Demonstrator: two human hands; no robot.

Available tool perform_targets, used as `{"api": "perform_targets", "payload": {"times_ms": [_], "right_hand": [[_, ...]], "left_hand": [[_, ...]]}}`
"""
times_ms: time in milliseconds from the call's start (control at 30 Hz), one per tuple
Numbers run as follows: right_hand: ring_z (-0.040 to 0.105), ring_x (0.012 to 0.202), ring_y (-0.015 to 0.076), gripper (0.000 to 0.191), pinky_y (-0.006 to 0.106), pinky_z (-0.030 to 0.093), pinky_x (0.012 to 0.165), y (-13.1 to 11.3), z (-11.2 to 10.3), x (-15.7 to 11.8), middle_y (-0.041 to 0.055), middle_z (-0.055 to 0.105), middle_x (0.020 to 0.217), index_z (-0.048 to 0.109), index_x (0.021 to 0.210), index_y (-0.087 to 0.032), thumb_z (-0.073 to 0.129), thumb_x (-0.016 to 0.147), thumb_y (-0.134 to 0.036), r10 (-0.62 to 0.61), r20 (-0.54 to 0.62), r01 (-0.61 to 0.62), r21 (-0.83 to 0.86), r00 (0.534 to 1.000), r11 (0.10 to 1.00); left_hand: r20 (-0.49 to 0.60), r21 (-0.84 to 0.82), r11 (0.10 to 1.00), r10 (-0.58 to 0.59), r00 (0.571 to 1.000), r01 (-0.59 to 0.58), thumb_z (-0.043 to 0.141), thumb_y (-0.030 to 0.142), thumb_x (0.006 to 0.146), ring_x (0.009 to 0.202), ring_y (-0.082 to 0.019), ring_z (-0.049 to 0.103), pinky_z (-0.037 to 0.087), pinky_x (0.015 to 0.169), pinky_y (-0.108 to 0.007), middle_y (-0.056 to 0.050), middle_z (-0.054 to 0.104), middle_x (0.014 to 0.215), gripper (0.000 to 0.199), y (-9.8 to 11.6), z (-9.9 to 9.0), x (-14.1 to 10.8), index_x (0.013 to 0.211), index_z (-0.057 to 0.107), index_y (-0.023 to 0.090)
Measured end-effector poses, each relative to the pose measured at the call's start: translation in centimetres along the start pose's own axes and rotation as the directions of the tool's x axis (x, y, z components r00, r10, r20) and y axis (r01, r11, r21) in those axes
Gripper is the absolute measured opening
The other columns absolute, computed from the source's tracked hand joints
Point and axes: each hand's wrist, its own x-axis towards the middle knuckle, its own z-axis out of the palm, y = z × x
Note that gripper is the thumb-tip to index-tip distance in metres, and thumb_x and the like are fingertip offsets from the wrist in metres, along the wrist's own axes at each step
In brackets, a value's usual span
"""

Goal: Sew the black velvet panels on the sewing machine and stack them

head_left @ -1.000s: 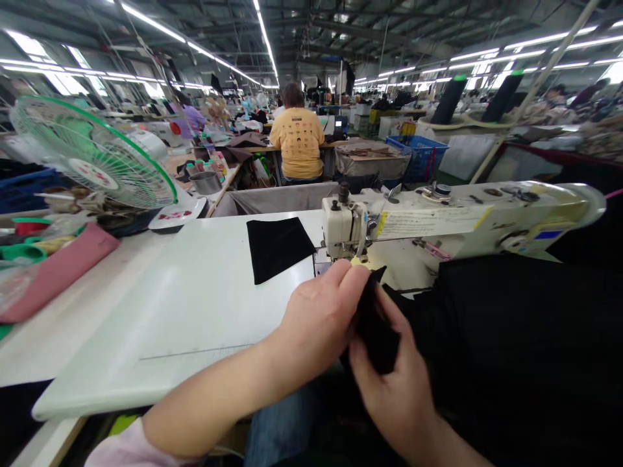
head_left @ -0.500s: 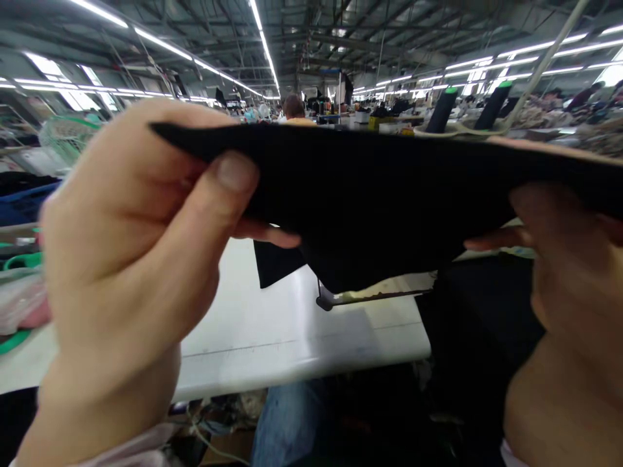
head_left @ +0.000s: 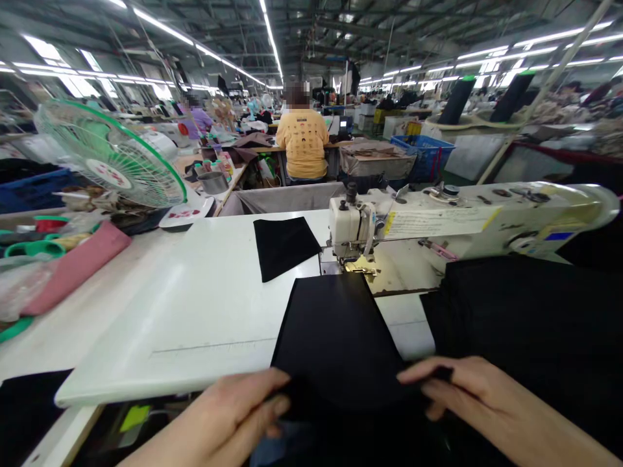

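The black cloth [head_left: 335, 331] was lost in darkness just below the fingers [head_left: 281, 406]; the right hand [head_left: 474, 394] was partly blurred.

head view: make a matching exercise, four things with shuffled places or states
1. large black cloth panel
2. small four-sided black cloth piece
3. round green-rimmed wire fan
4. dark cone-shaped thread spools

A. picture's upper right
B. picture's left side
C. pinched by left hand and right hand
D. lying flat, touched by neither hand

Pairs: 1-C; 2-D; 3-B; 4-A
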Motion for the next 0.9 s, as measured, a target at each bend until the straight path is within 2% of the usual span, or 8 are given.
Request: {"api": "perform_targets", "payload": {"times_ms": [67, 200, 300, 400, 533, 700, 800, 900], "right_hand": [[0.066, 0.054, 0.0165, 0.043, 0.024, 0.051, 0.054, 0.8, 0.7, 3.3, -0.0014, 0.065, 0.06, 0.068, 0.07, -0.023, 0.049, 0.098, -0.051, 0.152, -0.069, -0.147, 0.066, 0.986, 0.987], [0.061, 0.07, 0.0213, 0.038, 0.032, 0.049, 0.068, 3.8, 3.6, 10.6, 0.0023, 0.061, 0.071, 0.053, 0.062, -0.023, 0.058, 0.09, -0.049, 0.092, -0.423, -0.098, 0.007, 0.901, 0.995], [0.061, 0.092, 0.0269, 0.022, 0.04, 0.047, 0.088, 5.8, 5.4, 14.6, 0.0082, 0.064, 0.091, 0.056, 0.067, -0.023, 0.064, 0.082, -0.037, 0.091, -0.504, -0.097, 0.015, 0.859, 0.995], [0.059, 0.089, 0.0275, 0.015, 0.043, 0.046, 0.089, 6.8, 6.1, 16.7, 0.0075, 0.063, 0.087, 0.058, 0.068, -0.024, 0.069, 0.074, -0.032, 0.118, -0.533, -0.107, 0.052, 0.838, 0.993], [0.058, 0.075, 0.0236, 0.021, 0.041, 0.048, 0.081, 6.9, 6.2, 17.0, 0.003, 0.061, 0.075, 0.057, 0.064, -0.024, 0.072, 0.07, -0.038, 0.142, -0.545, -0.072, 0.148, 0.826, 0.986], [0.067, 0.083, 0.024, 0.034, 0.039, 0.053, 0.082, 6.0, 6.1, 14.6, 0.0063, 0.071, 0.086, 0.065, 0.083, -0.022, 0.068, 0.076, -0.055, 0.165, -0.563, 0.055, 0.353, 0.809, 0.934], [0.071, 0.094, 0.0255, 0.046, 0.041, 0.056, 0.088, 5.3, 5.7, 12.4, 0.009, 0.076, 0.104, 0.071, 0.106, -0.019, 0.07, 0.079, -0.056, 0.193, -0.523, 0.095, 0.473, 0.83, 0.876], [0.072, 0.101, 0.0283, 0.046, 0.044, 0.054, 0.097, 4.9, 5.3, 10.7, 0.0075, 0.077, 0.11, 0.076, 0.106, -0.021, 0.077, 0.075, -0.055, 0.272, -0.539, 0.064, 0.524, 0.797, 0.849]], "left_hand": [[0.004, 0.023, 0.993, -0.119, 0.993, 0.119, 0.045, 0.038, 0.098, 0.062, -0.018, 0.066, 0.05, 0.062, -0.026, 0.0, 0.07, 0.07, 0.029, -0.6, -0.4, 3.4, 0.085, 0.067, 0.025], [-0.214, 0.309, 0.922, -0.171, 0.962, 0.232, 0.048, 0.037, 0.097, 0.07, -0.022, 0.063, 0.044, 0.066, -0.031, -0.004, 0.064, 0.074, 0.028, -3.6, 0.3, 11.0, 0.074, 0.055, 0.022], [-0.3, 0.317, 0.913, -0.16, 0.941, 0.256, 0.056, 0.028, 0.092, 0.092, -0.028, 0.063, 0.046, 0.076, -0.035, -0.01, 0.064, 0.097, 0.015, -5.6, 1.5, 15.0, 0.079, 0.057, 0.021], [-0.308, 0.213, 0.946, -0.173, 0.936, 0.245, 0.067, 0.019, 0.082, 0.1, -0.031, 0.061, 0.047, 0.084, -0.039, -0.012, 0.062, 0.102, 0.01, -6.8, 2.3, 17.0, 0.081, 0.057, 0.02], [-0.302, 0.085, 0.974, -0.175, 0.937, 0.209, 0.063, 0.004, 0.074, 0.083, -0.024, 0.061, 0.047, 0.08, -0.036, -0.004, 0.059, 0.08, 0.02, -7.2, 2.7, 17.6, 0.073, 0.051, 0.021], [-0.424, -0.268, 0.958, -0.211, 0.881, 0.101, 0.059, 0.015, 0.082, 0.085, -0.018, 0.064, 0.05, 0.078, -0.03, -0.002, 0.065, 0.091, 0.009, -6.3, 3.1, 15.7, 0.088, 0.056, 0.021], [-0.355, -0.725, 0.685, -0.286, 0.89, -0.069, 0.075, 0.024, 0.072, 0.088, -0.017, 0.066, 0.05, 0.08, -0.028, -0.002, 0.071, 0.101, 0.023, -5.2, 2.8, 13.9, 0.093, 0.065, 0.02], [-0.311, -0.853, 0.507, -0.298, 0.903, -0.126, 0.084, 0.024, 0.066, 0.089, -0.016, 0.065, 0.049, 0.084, -0.026, -0.003, 0.073, 0.1, 0.024, -4.0, 2.1, 12.5, 0.087, 0.074, 0.018]]}}
